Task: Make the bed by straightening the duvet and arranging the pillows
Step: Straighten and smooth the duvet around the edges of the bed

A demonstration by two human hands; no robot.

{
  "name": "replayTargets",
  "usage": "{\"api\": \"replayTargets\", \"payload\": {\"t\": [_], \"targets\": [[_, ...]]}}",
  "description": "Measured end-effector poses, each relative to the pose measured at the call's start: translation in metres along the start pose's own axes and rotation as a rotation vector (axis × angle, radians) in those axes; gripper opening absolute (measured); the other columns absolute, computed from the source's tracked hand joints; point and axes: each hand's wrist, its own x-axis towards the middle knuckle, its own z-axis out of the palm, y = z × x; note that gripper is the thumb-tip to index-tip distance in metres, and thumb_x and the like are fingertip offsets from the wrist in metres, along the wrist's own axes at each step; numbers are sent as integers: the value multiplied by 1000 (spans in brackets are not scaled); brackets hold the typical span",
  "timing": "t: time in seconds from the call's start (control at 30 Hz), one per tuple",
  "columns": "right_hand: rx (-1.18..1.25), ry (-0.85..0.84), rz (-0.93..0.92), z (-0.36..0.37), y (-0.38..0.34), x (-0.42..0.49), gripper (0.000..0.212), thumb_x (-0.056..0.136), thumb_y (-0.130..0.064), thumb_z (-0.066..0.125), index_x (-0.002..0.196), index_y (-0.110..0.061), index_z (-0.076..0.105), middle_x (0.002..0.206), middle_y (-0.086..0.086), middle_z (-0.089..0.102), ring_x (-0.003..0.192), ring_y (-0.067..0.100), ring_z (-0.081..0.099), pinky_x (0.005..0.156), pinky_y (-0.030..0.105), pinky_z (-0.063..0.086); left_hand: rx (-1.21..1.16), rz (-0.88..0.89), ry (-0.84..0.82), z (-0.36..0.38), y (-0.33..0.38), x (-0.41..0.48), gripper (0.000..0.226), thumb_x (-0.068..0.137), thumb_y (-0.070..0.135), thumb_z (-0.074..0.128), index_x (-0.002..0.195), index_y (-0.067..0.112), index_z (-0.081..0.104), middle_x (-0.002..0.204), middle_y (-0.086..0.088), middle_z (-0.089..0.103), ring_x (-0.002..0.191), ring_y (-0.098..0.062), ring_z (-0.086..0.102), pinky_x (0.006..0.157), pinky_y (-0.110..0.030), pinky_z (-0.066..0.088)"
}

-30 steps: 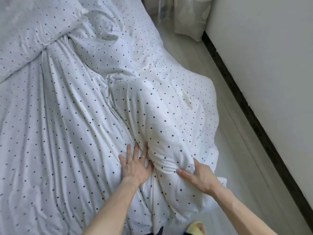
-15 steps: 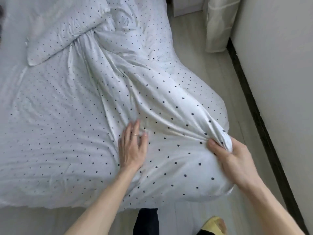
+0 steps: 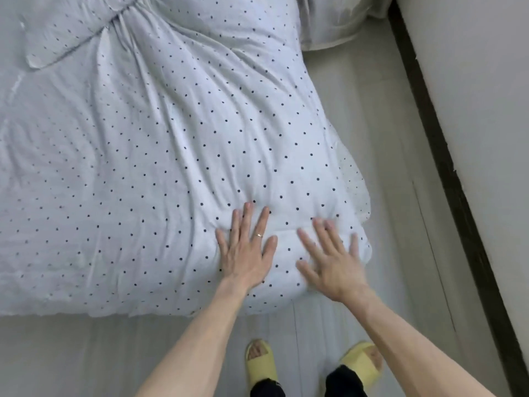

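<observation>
A white duvet with small dark dots (image 3: pixel 177 133) covers the bed and lies fairly flat, with shallow creases fanning from the upper left. Its near right corner bulges over the bed's edge. A pillow in the same fabric (image 3: pixel 60 32) lies at the top left. My left hand (image 3: pixel 246 250) presses flat on the duvet near the foot edge, fingers spread, a ring on one finger. My right hand (image 3: pixel 332 259) lies beside it on the corner, fingers straight and spread, slightly blurred. Neither hand grips any fabric.
Pale plank floor (image 3: pixel 372 138) runs along the bed's right side to a dark skirting board (image 3: pixel 446 156) and a white wall. A pale cloth-like object (image 3: pixel 335 21) stands on the floor at the top right. My feet in yellow slippers (image 3: pixel 260 365) stand at the foot.
My right hand let go of the bunched duvet corner and now lies flat on it. The raised fold has flattened out. The view has pulled back towards the foot of the bed.
</observation>
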Motion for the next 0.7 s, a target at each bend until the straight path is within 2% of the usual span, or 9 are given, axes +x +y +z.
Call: {"api": "replayTargets", "payload": {"t": [0.03, 0.1, 0.2, 0.3, 0.33, 0.4, 0.5, 0.6, 0.7], "targets": [[43, -155, 289, 10, 19, 2, 85, 86, -86, 19, 158, -48, -4, 170, -1, -13, 157, 28, -8, 119, 69, 6, 12, 15, -2, 1, 0, 2, 62, 101, 60, 14, 152, 48, -20, 159, 16, -34, 147, -11, -33, 120, -61, -7], [293, -321, 692, 31, 44, -10, 102, 75, -90, 11, 161, -34, 9, 168, 13, 15, 154, 36, 11, 121, 60, 10, 15, 77, 76, 10, -9, -7, 61, 102, 57, 16, 155, 46, -12, 163, 14, -25, 150, -11, -24, 122, -55, -7], [510, -159, 641, 37, 48, -22, 69, 76, -42, 34, 137, -13, 47, 140, 16, 53, 128, 36, 46, 103, 43, 37, -75, 134, 326, 31, -26, -21, 57, 103, 45, 36, 158, 34, 24, 167, 2, 16, 154, -17, 12, 124, -49, 11], [681, -82, 681, 46, 56, -21, 76, 55, -25, 57, 130, -23, 42, 111, 0, 65, 100, 29, 62, 83, 43, 52, -114, 200, 542, 72, -47, -49, 38, 94, 29, 56, 128, 14, 64, 129, -8, 61, 119, -29, 55, 102, -45, 40], [723, -81, 715, 56, 59, -23, 79, 53, -24, 62, 129, -26, 40, 107, -2, 65, 98, 27, 63, 84, 45, 55, -101, 204, 437, 88, -56, -64, 29, 92, 30, 54, 113, 14, 66, 113, -5, 65, 104, -30, 59, 91, -42, 43], [787, -56, 738, 62, 61, -21, 68, 51, -24, 68, 116, -21, 51, 102, 4, 71, 98, 32, 67, 89, 50, 57, -57, 115, -84, 111, -68, -88, 29, 91, 36, 45, 105, 18, 62, 106, -2, 67, 101, -29, 62, 87, -39, 46], [818, -60, 717, 61, 55, -32, 42, 49, -29, 73, 88, -13, 73, 94, 10, 77, 98, 30, 71, 89, 45, 55, -334, -389, -632, 143, -84, -116, 52, 89, 49, 50, 133, 22, 56, 137, -3, 60, 126, -25, 55, 102, -33, 45], [808, -11, 576, 47, 46, -64, 22, 68, -34, 79, 86, -22, 75, 91, -6, 78, 89, 9, 70, 80, 37, 53, -1017, -789, -566, 146, -65, -114, 90, 77, 48, 76, 151, 18, 34, 149, 2, 43, 136, -22, 43, 111, -37, 35], [851, 35, 547, 28, 47, -101, 8, 94, -37, 67, 100, -31, 68, 99, -9, 74, 98, 12, 68, 80, 28, 50, -1453, -913, -396, 125, -25, -117, 82, 71, 38, 82, 142, 28, 43, 136, 10, 44, 131, -19, 40, 106, -46, 32]]}}
